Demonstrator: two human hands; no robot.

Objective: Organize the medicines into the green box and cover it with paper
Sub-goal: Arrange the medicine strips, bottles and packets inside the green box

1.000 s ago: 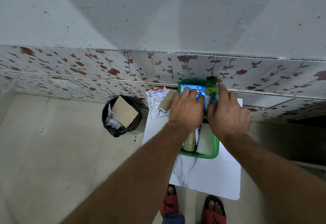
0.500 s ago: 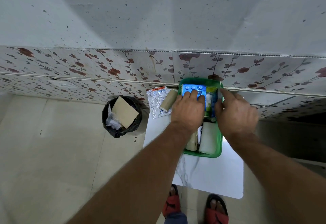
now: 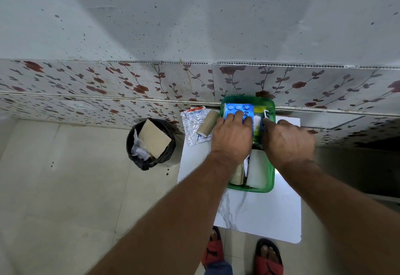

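Fingers [image 3: 239,116] flat on glossy (blue) blister pack [image 3: 238,110]

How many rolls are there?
3. One brown roll lies outside the green box, on a silver pill strip. A tan roll and a white roll lie inside. Hands may hide more.

Both my hands crowd the far half of the green box [image 3: 268,188], my left hand [image 3: 232,136] flat on the blue blister pack [image 3: 237,110], my right hand [image 3: 289,140] just beside it. The wall [image 3: 194,80] blocks the far side. The white tabletop [image 3: 259,214] nearer me lies bare. Left of the box, a tan roll [image 3: 207,123] and silver blister strip [image 3: 191,127] lie in the way.
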